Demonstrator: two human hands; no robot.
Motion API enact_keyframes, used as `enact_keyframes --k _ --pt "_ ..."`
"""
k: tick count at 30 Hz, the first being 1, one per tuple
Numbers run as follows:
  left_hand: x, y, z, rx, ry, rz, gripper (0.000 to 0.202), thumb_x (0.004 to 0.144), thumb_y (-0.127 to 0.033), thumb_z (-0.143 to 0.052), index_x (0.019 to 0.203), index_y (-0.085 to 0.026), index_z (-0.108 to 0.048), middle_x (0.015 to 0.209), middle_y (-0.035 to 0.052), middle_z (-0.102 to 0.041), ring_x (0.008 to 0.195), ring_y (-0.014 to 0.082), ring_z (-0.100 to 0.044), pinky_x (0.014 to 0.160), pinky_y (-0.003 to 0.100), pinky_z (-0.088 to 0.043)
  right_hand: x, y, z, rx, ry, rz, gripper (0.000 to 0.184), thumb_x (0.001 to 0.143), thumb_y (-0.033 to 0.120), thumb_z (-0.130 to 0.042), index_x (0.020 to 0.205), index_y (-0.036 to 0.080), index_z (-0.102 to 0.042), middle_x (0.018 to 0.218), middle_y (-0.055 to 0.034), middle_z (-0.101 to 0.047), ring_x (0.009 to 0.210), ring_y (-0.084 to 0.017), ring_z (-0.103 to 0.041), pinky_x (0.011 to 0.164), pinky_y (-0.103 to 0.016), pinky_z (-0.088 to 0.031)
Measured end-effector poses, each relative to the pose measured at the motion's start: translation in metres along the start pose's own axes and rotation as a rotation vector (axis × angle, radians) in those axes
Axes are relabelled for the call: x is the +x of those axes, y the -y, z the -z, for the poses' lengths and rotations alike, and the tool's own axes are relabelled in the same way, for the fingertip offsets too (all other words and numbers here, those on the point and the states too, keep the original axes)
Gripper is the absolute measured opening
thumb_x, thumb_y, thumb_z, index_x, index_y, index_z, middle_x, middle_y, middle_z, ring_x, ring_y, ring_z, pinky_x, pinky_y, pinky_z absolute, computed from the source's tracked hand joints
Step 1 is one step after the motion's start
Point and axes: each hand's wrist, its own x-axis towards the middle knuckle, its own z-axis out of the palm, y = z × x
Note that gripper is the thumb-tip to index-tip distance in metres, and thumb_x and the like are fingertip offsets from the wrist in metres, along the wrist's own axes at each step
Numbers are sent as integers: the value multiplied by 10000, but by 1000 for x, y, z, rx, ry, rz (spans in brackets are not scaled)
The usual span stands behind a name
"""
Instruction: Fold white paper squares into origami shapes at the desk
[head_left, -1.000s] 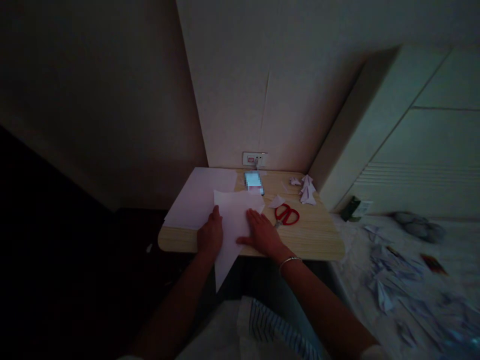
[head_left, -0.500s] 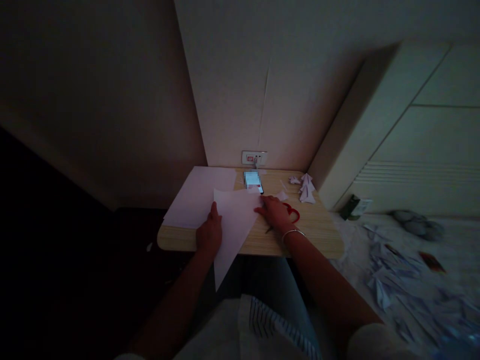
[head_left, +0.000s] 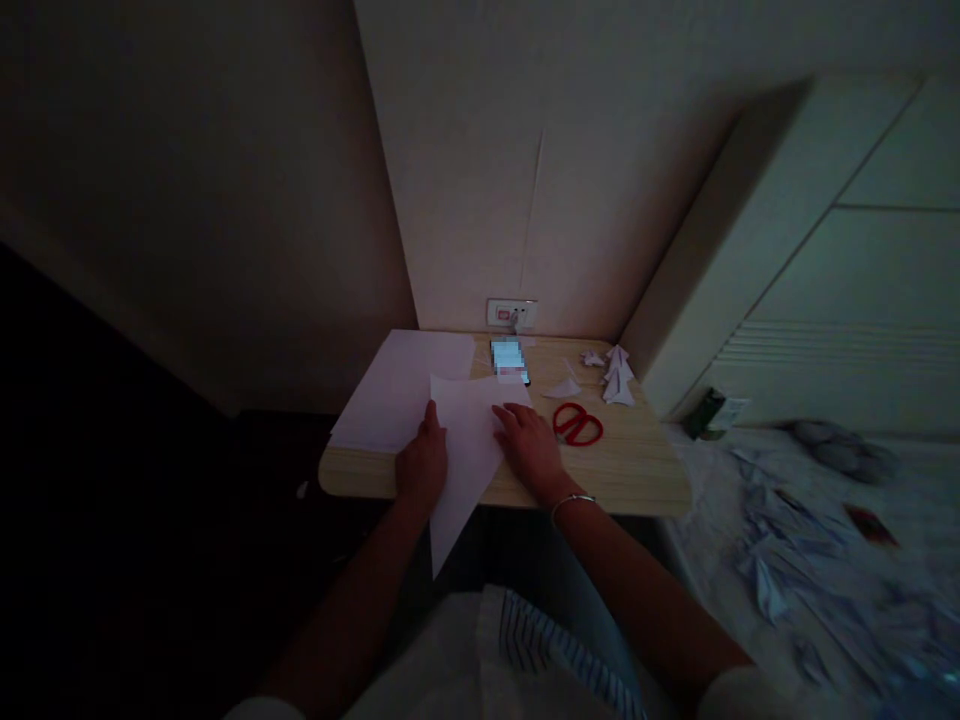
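A folded sheet of white paper (head_left: pixel 466 440) lies on the small wooden table, its pointed lower end hanging past the front edge. My left hand (head_left: pixel 422 462) grips the paper's left edge, thumb on top and the other fingers mostly hidden. On the slanted right side of the sheet rests my right hand (head_left: pixel 531 450), fingers stretched out and lying flat. Red-handled scissors (head_left: pixel 577 425) sit just right of that hand, their blades mostly hidden by it.
White paper sheets (head_left: pixel 409 385) cover the table's left part. A lit phone (head_left: pixel 510 360) lies at the back below a wall socket (head_left: pixel 512 313). Folded paper pieces (head_left: pixel 618 377) and a paper scrap (head_left: pixel 562 388) are at right. Papers are strewn over the bed (head_left: pixel 810 560).
My right hand has moved left and down along the paper's right side, uncovering the red scissor handles. The left hand stays at the left edge.
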Motion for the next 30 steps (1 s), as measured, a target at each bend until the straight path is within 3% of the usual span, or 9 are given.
enact_keyframes --k 5,9,12,14,17,19,24,27,30 --pt "-1 0 1 -4 -13 -20 520 931 -291 -255 1422 -124 -207 1097 182 -630 790 272 -659 649 355 -481 -25 23 -9 79 -43 32 521 810 328 -605 1282 155 -471 1328 -149 -478 1239 -293 -391 997 -421 -339" --pt "-1 -1 2 -26 -11 -18 519 931 -288 -250 1423 -132 -203 1123 191 -617 802 260 -659 665 340 -478 -47 44 -3 173 -51 63 634 740 379 -678 1293 166 -453 1333 -161 -470 1252 -317 -371 988 -463 -337" --pt "0 1 1 -45 -17 -15 521 929 -289 -253 1424 -135 -201 1123 194 -618 810 256 -660 678 327 -472 -72 65 1 351 -37 69 514 707 422 -697 1146 188 -567 1140 -132 -594 1058 -294 -512 885 -433 -407" --pt "0 3 0 -68 -34 -6 525 927 -298 -262 1422 -133 -205 1072 191 -640 818 260 -661 683 321 -467 -91 78 -1 532 -12 -95 279 765 436 -630 878 180 -634 896 -93 -642 875 -244 -569 784 -377 -437" --pt "0 6 -1 -132 -79 18 526 919 -316 -297 1410 -139 -228 1015 185 -662 844 272 -659 695 323 -456 -110 92 -11 892 118 -560 408 816 539 -497 726 154 -592 646 -49 -600 619 -180 -559 581 -301 -429" --pt "-1 6 -1 -198 -109 40 537 910 -325 -328 1406 -140 -231 975 181 -671 829 288 -658 694 339 -449 -114 99 -18 1207 241 -741 508 815 612 -423 774 140 -607 696 -63 -629 619 -175 -579 514 -271 -418" --pt "-1 6 -2 -582 -156 114 589 855 -314 -453 1366 -80 -278 896 170 -666 853 314 -632 722 375 -436 -102 109 -18 1824 343 -868 518 744 613 -539 872 118 -620 739 -84 -683 644 -195 -633 522 -278 -463" --pt "1 10 1 -1017 -146 208 455 788 -289 -548 1196 -106 -464 938 135 -653 872 256 -616 739 336 -445 -97 109 -10 1926 303 -927 474 743 548 -591 891 98 -617 730 -105 -697 624 -193 -644 512 -274 -471" --pt "-3 14 10 -1232 -57 254 305 774 -360 -557 956 -115 -571 859 98 -660 741 197 -619 640 288 -462 -98 103 -2 1945 309 -920 420 784 484 -583 932 92 -608 757 -113 -704 597 -160 -639 500 -246 -470"
